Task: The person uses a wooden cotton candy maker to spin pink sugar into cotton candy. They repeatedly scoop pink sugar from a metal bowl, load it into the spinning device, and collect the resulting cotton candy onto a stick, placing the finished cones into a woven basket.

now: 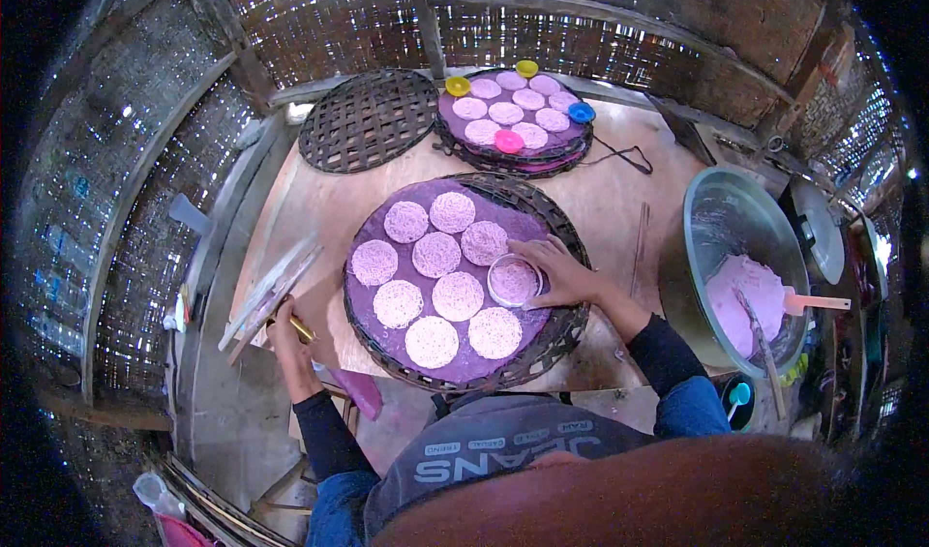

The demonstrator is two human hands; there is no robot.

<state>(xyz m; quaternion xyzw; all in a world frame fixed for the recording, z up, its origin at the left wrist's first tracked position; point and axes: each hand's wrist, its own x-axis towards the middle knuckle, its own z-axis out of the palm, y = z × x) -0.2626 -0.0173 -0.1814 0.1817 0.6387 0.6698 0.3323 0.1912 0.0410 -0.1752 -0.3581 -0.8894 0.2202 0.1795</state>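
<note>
In front of me, a round woven bamboo tray [573, 271] carries a purple cloth [381, 304] with several flat pink noodle discs [436, 255] on it. At its right side my right hand [555, 271] grips the rim of a round ring mould [538, 289]. The mould rests on the cloth around a pink noodle round [513, 280]. Off the tray's left edge, my left hand [289, 329] is closed on a wooden hand press [272, 293]. A short brass-coloured cylinder [302, 329] sticks out beside the fingers; how it joins the press is hidden.
A large basin [689, 257] at right holds pink dough [740, 297], a wooden stick [758, 344] and a pink-handled spatula [816, 302]. Behind are a second disc-laden tray [504, 112] with small coloured bowls [580, 112] and an openwork bamboo tray [366, 122]. A thin stick [641, 246] lies on the wooden table [617, 141].
</note>
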